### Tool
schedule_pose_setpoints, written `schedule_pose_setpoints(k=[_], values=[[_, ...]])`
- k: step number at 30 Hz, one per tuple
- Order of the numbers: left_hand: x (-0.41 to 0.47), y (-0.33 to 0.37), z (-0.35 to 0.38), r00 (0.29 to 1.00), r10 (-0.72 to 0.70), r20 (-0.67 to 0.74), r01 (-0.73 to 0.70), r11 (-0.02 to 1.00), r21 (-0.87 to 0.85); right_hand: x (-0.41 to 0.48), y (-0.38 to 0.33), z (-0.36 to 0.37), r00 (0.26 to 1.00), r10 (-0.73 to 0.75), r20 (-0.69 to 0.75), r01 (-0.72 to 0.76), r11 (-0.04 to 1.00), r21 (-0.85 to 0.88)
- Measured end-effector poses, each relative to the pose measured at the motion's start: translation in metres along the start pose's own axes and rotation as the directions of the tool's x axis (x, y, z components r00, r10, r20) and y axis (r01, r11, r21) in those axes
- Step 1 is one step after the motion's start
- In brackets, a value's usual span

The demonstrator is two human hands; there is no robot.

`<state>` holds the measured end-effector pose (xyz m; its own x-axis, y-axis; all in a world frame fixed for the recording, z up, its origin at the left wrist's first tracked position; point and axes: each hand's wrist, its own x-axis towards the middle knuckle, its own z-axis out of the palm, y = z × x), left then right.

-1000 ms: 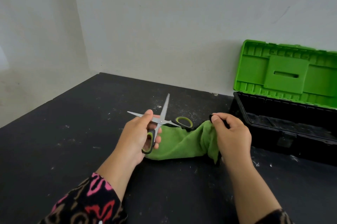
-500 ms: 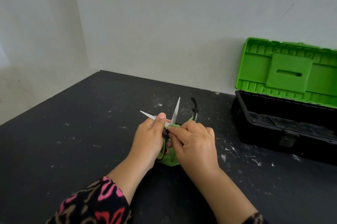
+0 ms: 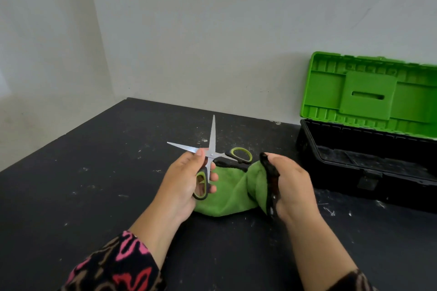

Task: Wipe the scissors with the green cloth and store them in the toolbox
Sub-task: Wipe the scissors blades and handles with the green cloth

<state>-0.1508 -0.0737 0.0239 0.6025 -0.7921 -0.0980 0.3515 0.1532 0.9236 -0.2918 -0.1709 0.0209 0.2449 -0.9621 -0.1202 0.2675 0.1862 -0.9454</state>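
Above the scuffed black tabletop, just in front of us, we hold the steel-bladed scissors with green-and-black plastic loop handles in our left hand. Its fingers curl round the nearer loop and the thumb sits up by the pivot. The blades stand wide open in a cross, points away from us. Our right hand is closed on a bunched edge of the soft green microfibre cloth with dark trim, which sags to the table between our hands, below the scissors' handles. The open toolbox, a black plastic tub with a bright green lid, stands apart to the right, its lid tilted back by the wall.

We judge the scissors light and rigid but free at the pivot, so the unheld handle can swing. The bare edges and tips are the hazard, so we would grip at the handles and wipe from the spine toward the tip. The cloth is limp and may snag on the points. We can read no brand, label or writing anywhere.
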Motion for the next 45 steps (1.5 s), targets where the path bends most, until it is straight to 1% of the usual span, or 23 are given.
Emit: schedule_pose_setpoints(k=[1,2,5,7,9,11,12,14,15,17,19,21,24,27,28,30,32,34,36,38,41,42,45], values=[[-0.001,-0.001,0.000,0.999,-0.006,0.036,0.006,1.000,0.005,-0.001,0.001,0.002,0.997,0.068,0.044,-0.070,0.997,0.031],[-0.002,-0.002,0.000,0.998,-0.011,0.069,0.010,1.000,0.008,-0.005,0.001,0.005,0.990,0.091,0.106,-0.093,0.996,0.016],[-0.003,-0.004,0.001,0.993,-0.019,0.121,0.014,0.999,0.047,-0.010,0.002,0.008,0.962,0.032,0.271,-0.032,0.999,-0.003],[0.000,-0.008,0.001,0.996,-0.019,0.092,0.009,0.994,0.112,-0.013,0.001,0.010,0.944,-0.010,0.329,0.010,1.000,0.001],[0.004,-0.012,0.000,1.000,0.023,0.017,-0.025,0.982,0.188,-0.015,0.001,0.010,0.932,-0.053,0.358,0.061,0.998,-0.011],[0.007,-0.016,-0.002,0.991,0.118,-0.061,-0.093,0.944,0.317,-0.019,0.001,0.011,0.919,-0.111,0.379,0.137,0.990,-0.041],[0.008,-0.017,-0.003,0.982,0.172,-0.078,-0.124,0.899,0.419,-0.022,0.002,0.012,0.906,-0.157,0.392,0.200,0.977,-0.072],[0.007,-0.017,-0.003,0.973,0.222,-0.062,-0.159,0.842,0.516,-0.027,0.006,0.015,0.865,-0.283,0.415,0.393,0.896,-0.208],[0.006,-0.016,-0.002,0.979,0.202,-0.039,-0.160,0.869,0.469,-0.030,0.008,0.017,0.830,-0.348,0.436,0.494,0.822,-0.285],[0.002,-0.012,0.001,0.996,0.092,0.008,-0.092,0.970,0.226,-0.033,0.013,0.021,0.741,-0.450,0.498,0.653,0.655,-0.381],[-0.002,-0.007,0.003,0.996,-0.004,0.090,0.005,1.000,-0.005,-0.033,0.015,0.022,0.674,-0.485,0.557,0.732,0.540,-0.415],[-0.004,-0.005,0.002,0.979,-0.037,0.199,0.051,0.997,-0.066,-0.032,0.015,0.021,0.659,-0.465,0.592,0.744,0.516,-0.424],[-0.002,-0.004,-0.003,0.944,-0.068,0.322,0.093,0.994,-0.063,-0.033,0.010,0.018,0.657,-0.441,0.612,0.741,0.527,-0.416],[0.001,-0.003,-0.009,0.902,-0.091,0.421,0.111,0.993,-0.024,-0.035,0.002,0.017,0.699,-0.433,0.569,0.682,0.644,-0.347],[0.001,-0.003,-0.010,0.898,-0.095,0.430,0.111,0.994,-0.014,-0.033,0.001,0.016,0.710,-0.456,0.537,0.682,0.634,-0.365],[0.002,-0.004,-0.011,0.915,-0.086,0.395,0.085,0.996,0.021,-0.026,0.001,0.012,0.739,-0.521,0.427,0.673,0.555,-0.489],[0.003,-0.004,-0.011,0.944,-0.070,0.322,0.048,0.996,0.076,-0.019,0.000,0.007,0.772,-0.551,0.317,0.621,0.547,-0.562],[0.005,-0.005,-0.010,0.959,-0.062,0.277,0.033,0.994,0.107,-0.016,0.002,0.004,0.784,-0.556,0.277,0.595,0.544,-0.592],[0.004,-0.005,-0.008,0.964,-0.060,0.259,0.027,0.992,0.126,-0.018,0.006,0.006,0.729,-0.609,0.312,0.645,0.459,-0.610],[0.003,-0.006,-0.006,0.969,-0.077,0.235,0.041,0.987,0.157,-0.022,0.012,0.012,0.634,-0.649,0.420,0.722,0.302,-0.623],[0.005,-0.010,-0.007,0.973,-0.099,0.208,0.048,0.969,0.240,-0.021,0.023,0.020,0.537,-0.626,0.565,0.771,0.094,-0.630],[0.005,-0.011,-0.007,0.972,-0.106,0.208,0.047,0.963,0.267,-0.018,0.026,0.021,0.525,-0.635,0.567,0.767,0.064,-0.638],[0.004,-0.013,-0.005,0.971,-0.119,0.209,0.050,0.949,0.310,-0.011,0.028,0.021,0.558,-0.681,0.475,0.722,0.115,-0.683]])
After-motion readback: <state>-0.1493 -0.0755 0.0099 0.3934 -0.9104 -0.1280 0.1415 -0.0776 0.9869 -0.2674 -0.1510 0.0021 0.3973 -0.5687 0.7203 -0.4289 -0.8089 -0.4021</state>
